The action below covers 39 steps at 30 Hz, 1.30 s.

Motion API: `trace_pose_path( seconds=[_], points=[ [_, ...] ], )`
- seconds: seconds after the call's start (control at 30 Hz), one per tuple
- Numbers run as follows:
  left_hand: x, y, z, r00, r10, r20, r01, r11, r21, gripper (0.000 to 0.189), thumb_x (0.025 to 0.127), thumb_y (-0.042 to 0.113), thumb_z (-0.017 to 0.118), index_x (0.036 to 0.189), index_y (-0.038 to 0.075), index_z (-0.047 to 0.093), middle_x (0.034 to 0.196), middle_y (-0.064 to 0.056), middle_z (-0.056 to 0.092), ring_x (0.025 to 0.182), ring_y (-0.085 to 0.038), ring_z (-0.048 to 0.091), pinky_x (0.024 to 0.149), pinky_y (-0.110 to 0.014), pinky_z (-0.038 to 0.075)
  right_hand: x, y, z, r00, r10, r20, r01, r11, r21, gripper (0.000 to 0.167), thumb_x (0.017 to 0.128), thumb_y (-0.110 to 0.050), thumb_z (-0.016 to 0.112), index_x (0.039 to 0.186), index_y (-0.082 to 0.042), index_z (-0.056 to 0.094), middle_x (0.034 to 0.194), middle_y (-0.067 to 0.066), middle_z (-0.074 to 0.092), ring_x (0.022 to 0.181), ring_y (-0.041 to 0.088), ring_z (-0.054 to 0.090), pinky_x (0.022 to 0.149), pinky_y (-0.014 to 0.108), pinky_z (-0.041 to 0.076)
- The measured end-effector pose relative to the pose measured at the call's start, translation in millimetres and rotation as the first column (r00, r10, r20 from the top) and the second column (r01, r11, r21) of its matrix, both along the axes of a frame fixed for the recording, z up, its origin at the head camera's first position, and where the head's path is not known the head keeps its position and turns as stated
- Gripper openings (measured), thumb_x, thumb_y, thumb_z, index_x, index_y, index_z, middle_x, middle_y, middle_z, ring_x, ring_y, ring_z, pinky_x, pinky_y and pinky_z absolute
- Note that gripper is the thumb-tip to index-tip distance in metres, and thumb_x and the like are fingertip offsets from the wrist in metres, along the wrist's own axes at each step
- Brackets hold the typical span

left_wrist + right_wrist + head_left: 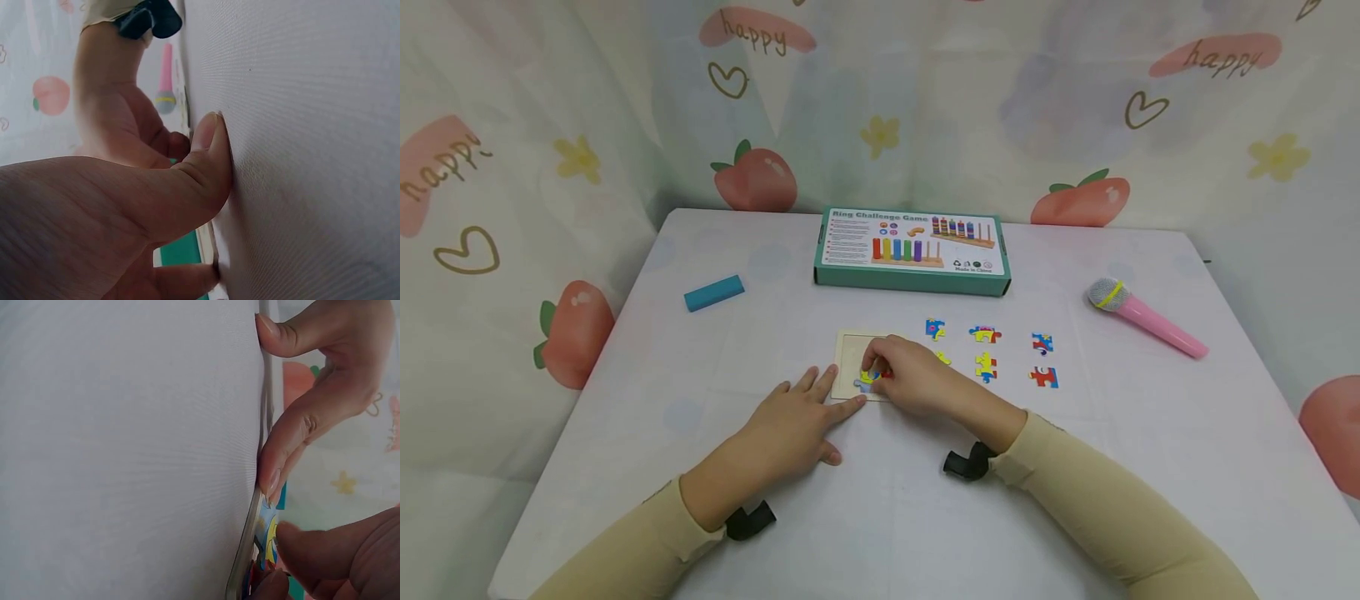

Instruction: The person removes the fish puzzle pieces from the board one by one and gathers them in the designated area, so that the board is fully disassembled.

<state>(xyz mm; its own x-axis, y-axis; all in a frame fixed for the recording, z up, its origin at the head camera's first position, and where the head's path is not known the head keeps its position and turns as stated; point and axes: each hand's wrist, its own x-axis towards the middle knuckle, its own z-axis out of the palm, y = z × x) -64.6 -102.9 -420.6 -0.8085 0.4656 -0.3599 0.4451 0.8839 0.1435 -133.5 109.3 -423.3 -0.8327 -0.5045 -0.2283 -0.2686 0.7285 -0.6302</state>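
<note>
A shallow wooden puzzle tray (pixel 848 354) lies mid-table, with blue-and-yellow puzzle pieces (pixel 864 384) in its lower part. My left hand (pixel 793 421) is spread flat, its fingertips on the tray's left and near edges; its thumb (pixel 212 140) rests on the cloth. Over the tray, my right hand (pixel 917 375) pinches a puzzle piece with red on it, mostly hidden by the fingers. In the right wrist view a blue-and-yellow piece (pixel 270 537) shows beside these fingertips. Several loose pieces, among them a yellow one (pixel 986 367) and a red one (pixel 1043 377), lie right of the tray.
A green Ring Challenge Game box (pixel 912 279) stands behind the tray. To the left lies a blue block (pixel 714 293), and to the right a pink toy microphone (pixel 1157 325). Patterned cloth hangs behind the white-covered table (pixel 880 517).
</note>
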Motion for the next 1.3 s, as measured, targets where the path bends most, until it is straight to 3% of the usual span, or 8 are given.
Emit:
trace_pose_path(
  seconds=[0.4,0.67,0.8,0.97,1.3],
  points=[
    [0.1,-2.3,2.5,1.000,-0.004,-0.002,0.004,1.000,0.006,0.081,0.089,0.054,0.082,0.162,0.040,0.049,0.177,-0.017,0.030,0.162,-0.045,0.033,0.121,-0.067,0.043,-1.2,2,1.0,1.000,-0.024,0.015,0.025,0.998,-0.060,0.020,0.098,-0.003,0.074,0.107,-0.020,0.071,0.096,0.000,0.066,0.090,0.019,0.059,0.078,0.032,0.051],
    [-0.5,-3.1,2.6,1.000,-0.005,-0.002,0.005,1.000,0.017,0.081,0.089,0.053,0.083,0.162,0.040,0.049,0.177,-0.018,0.031,0.162,-0.046,0.034,0.120,-0.067,0.043,-5.1,7,2.7,0.992,-0.005,0.125,0.023,0.989,-0.145,0.016,0.101,-0.006,0.070,0.112,-0.018,0.072,0.094,0.005,0.062,0.066,0.018,0.059,0.062,0.029,0.051],
    [-0.1,-3.2,2.1,1.000,-0.001,-0.001,0.001,1.000,0.015,0.080,0.089,0.052,0.083,0.161,0.040,0.049,0.176,-0.018,0.032,0.162,-0.045,0.034,0.120,-0.067,0.043,-7.0,13,1.9,0.985,0.002,0.172,0.031,0.981,-0.192,0.017,0.101,-0.007,0.071,0.113,-0.019,0.074,0.095,0.006,0.062,0.069,0.020,0.061,0.059,0.028,0.053],
    [-0.3,-1.9,0.7,1.000,-0.002,0.004,0.002,1.000,0.003,0.082,0.090,0.053,0.083,0.162,0.041,0.047,0.177,-0.018,0.031,0.162,-0.046,0.033,0.121,-0.068,0.043,-4.8,28,6.1,0.966,-0.040,0.255,0.103,0.966,-0.235,0.017,0.102,-0.008,0.071,0.112,-0.020,0.077,0.097,0.008,0.060,0.064,0.027,0.066,0.057,0.032,0.058],
    [0.9,1.6,1.9,1.000,0.014,0.007,-0.013,1.000,-0.020,0.083,0.090,0.053,0.083,0.163,0.041,0.046,0.178,-0.016,0.029,0.164,-0.045,0.031,0.122,-0.067,0.042,5.9,79,12.5,0.963,-0.103,0.250,0.159,0.964,-0.215,0.015,0.101,-0.003,0.070,0.111,-0.011,0.077,0.096,0.010,0.058,0.086,0.025,0.063,0.067,0.038,0.066]
  ],
)
